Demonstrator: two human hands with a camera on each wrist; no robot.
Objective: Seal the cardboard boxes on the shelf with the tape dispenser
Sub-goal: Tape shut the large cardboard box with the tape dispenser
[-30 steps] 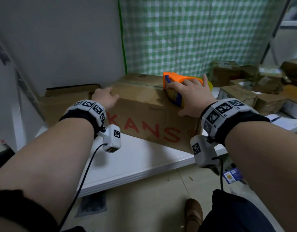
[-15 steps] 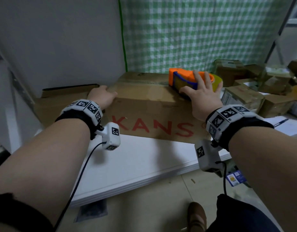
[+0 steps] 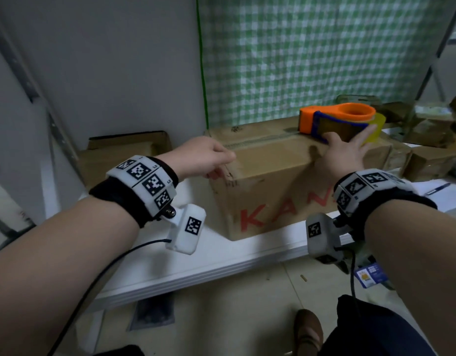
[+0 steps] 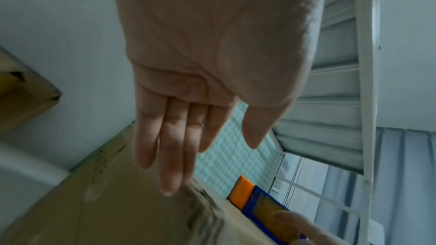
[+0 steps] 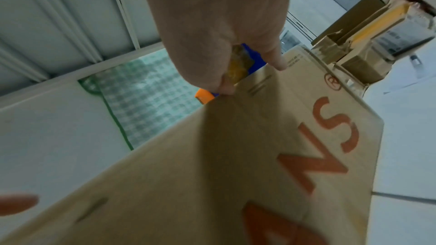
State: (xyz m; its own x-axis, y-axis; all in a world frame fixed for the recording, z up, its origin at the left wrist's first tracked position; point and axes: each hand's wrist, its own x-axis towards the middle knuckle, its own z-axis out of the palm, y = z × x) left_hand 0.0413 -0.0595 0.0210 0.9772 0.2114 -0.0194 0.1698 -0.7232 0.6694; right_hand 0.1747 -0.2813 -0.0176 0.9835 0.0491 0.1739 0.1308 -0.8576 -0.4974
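Left hand [image 3: 204, 160] at the left end of the cardboard box [image 3: 273, 181], over its near top corner; the left wrist view shows the fingers [image 4: 169, 148] straight and together, thumb apart, holding nothing; contact with the box top cannot be told from it.

Box stands on the white shelf [image 3: 170, 255], long axis running left to right; a strip of tape [image 3: 260, 141] lies along the top seam, from the left end toward the dispenser.

Tape dispenser [image 3: 334, 122] sits on the box top at its right rear, orange end pointing left along the seam; right hand [image 3: 342, 155] is just in front of it, nearer by far than the left; fingers spread and fairly straight, tips touching the blue side; not wrapped round the body; right wrist view agrees [image 5: 238, 68].

Judgement: seam looks taped; next the right hand must close on the dispenser, which lies just beyond its fingertips.
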